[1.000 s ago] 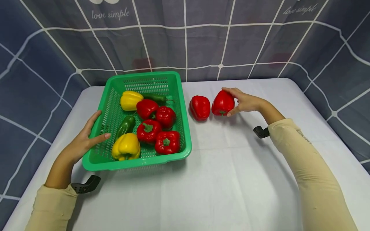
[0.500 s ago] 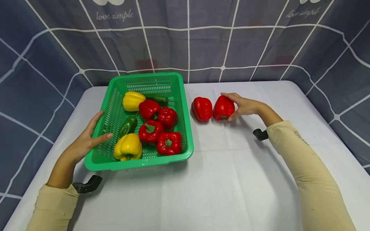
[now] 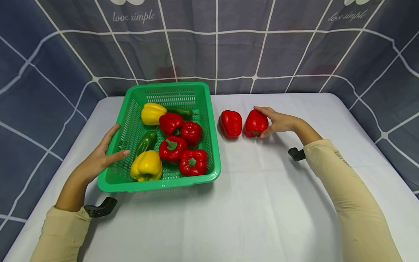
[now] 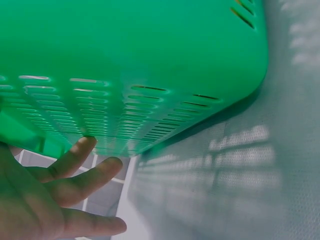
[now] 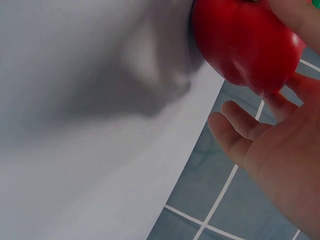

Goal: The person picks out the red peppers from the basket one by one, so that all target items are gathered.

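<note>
My right hand (image 3: 277, 121) holds a red bell pepper (image 3: 256, 123), thumb at its near side and fingertips over its far side. In the right wrist view, the other fingers stay off the pepper (image 5: 245, 42). Just left of it, a second red bell pepper (image 3: 230, 124) lies on the white cloth. My left hand (image 3: 98, 158) rests at the left rim of a green basket (image 3: 157, 187), its thumb reaching over the inside. Seen from the left wrist, several fingers extend loosely beside the basket's slotted outer wall (image 4: 135, 60).
Inside the basket are several red bell peppers (image 3: 172, 148), two yellow bell peppers (image 3: 146, 166) and two long green peppers (image 3: 146, 143). The white-covered table (image 3: 245, 203) meets a dark checked cloth (image 3: 235, 54) at the back and sides.
The right hand has brought its red bell pepper slightly down and nearer, level with the one beside it. The left hand stays at the basket. The head view has shifted a little.
</note>
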